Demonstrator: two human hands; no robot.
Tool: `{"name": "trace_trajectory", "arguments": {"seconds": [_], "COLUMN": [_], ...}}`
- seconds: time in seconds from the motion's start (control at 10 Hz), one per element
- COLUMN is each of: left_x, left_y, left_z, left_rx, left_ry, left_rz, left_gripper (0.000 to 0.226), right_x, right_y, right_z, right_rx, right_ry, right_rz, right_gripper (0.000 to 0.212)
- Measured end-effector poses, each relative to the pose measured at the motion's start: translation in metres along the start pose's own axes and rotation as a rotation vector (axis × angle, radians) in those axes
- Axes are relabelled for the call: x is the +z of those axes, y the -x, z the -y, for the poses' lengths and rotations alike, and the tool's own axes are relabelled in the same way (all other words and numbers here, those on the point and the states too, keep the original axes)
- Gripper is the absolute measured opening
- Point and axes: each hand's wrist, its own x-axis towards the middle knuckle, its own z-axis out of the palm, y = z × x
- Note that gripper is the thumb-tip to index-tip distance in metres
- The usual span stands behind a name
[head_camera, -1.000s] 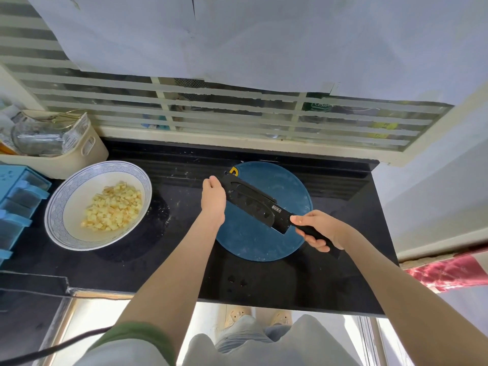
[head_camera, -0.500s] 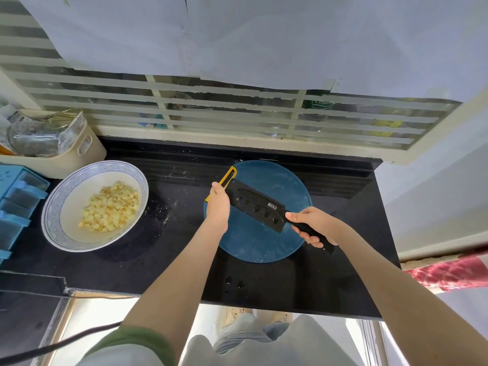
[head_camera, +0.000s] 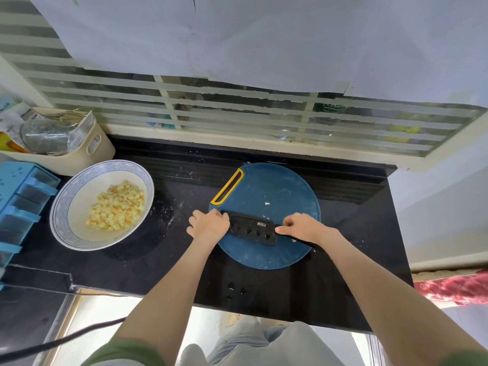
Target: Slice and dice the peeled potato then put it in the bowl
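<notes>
Across the lower middle of the frame runs the black bench (head_camera: 158, 260). Right of centre on it lies a round blue cutting board (head_camera: 266, 186), with a yellow handle slot at its upper left. At the left, well apart from the board, stands a white bowl (head_camera: 56, 215) with a blue patterned rim, holding the diced potato (head_camera: 116, 207). A black knife (head_camera: 253, 229) shows its broad side across the lower part of the board, blade pointing left. The right hand (head_camera: 301, 228) is curled round its handle. The left hand (head_camera: 208, 227) covers the blade's tip with bent fingers; whether it pinches the blade I cannot tell. One small pale potato scrap (head_camera: 267, 203) sits on the board above the knife.
</notes>
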Motion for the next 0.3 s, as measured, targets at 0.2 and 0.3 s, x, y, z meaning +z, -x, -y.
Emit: {"name": "trace_trajectory", "arguments": {"seconds": [0.2, 0.3], "left_x": [-0.005, -0.007], "left_y": [-0.002, -0.003], "left_z": [-0.013, -0.019], "left_rx": [0.105, 0.138], "left_ry": [0.035, 0.034], "left_rz": [0.000, -0.030], "left_gripper": [0.035, 0.035], "right_x": [0.003, 0.002], "right_y": [-0.018, -0.021], "right_z": [-0.002, -0.002], "right_rx": [0.029, 0.019], "right_ry": [0.312, 0.290], "right_rz": [-0.116, -0.240], "right_gripper": [0.031, 0.023]}}
